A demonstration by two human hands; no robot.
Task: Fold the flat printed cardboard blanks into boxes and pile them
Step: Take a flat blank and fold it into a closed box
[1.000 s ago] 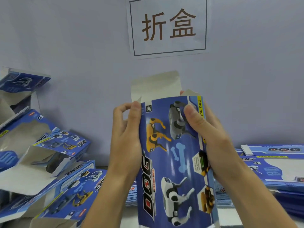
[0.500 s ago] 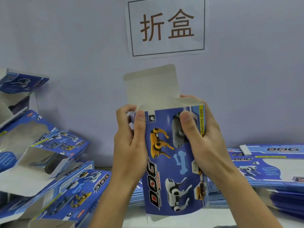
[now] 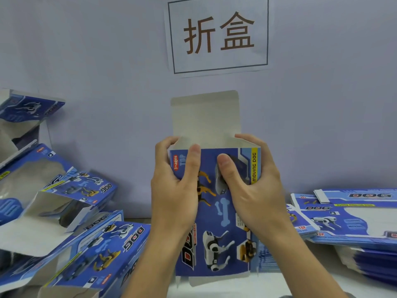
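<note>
Both hands, left [image 3: 175,190] and right [image 3: 250,188], grasp the blue printed cardboard box [image 3: 217,214] upright at chest height, thumbs pressing its front, likely squaring it so the grey top flap [image 3: 206,117] can tuck.

The left hand [image 3: 174,190] and right hand [image 3: 251,190] cover much of the blue printed cardboard box [image 3: 217,216], hiding part of its dog pictures. The heap of folded blue boxes [image 3: 64,222] and the stack of flat blue cardboard blanks [image 3: 348,218] run past the picture's edges, small print blurred.
</note>
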